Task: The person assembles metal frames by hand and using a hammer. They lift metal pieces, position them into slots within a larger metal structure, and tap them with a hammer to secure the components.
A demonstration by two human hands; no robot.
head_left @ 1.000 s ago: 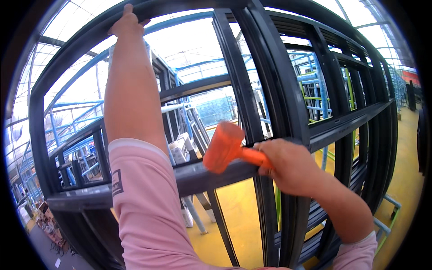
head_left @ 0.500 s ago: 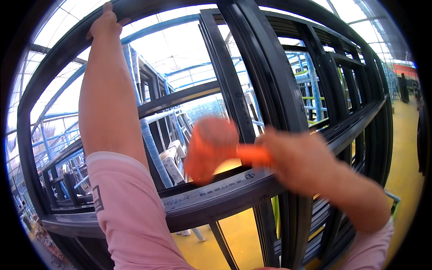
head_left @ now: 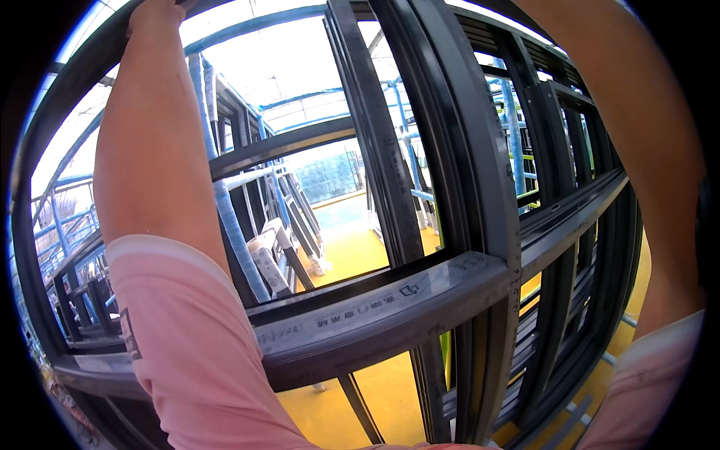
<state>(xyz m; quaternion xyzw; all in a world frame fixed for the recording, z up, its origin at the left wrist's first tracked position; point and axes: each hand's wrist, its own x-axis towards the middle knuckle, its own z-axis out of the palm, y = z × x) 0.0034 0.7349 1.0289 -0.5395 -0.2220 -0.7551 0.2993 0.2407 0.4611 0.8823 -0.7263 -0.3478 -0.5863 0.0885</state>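
Note:
A large dark grey metal window frame (head_left: 375,322) stands upright in front of me, with upright and cross bars. My left arm reaches up to its top left, where my left hand (head_left: 159,13) is closed round the dark top bar. The upper edge of the picture cuts off part of that hand. At the right my other forearm is raised high past the frame; my right hand lies beyond the upper edge, so neither its fingers nor anything in them shows.
More dark frames with several bars (head_left: 559,135) stand close on the right. Blue-wrapped racks (head_left: 238,240) hold further frames behind the opening. Beneath lies a yellow floor (head_left: 349,240).
My right hand, which held an orange mallet in front of the frame, has swung up and right out of the picture with it. The view has shifted; my left hand remains on the top bar.

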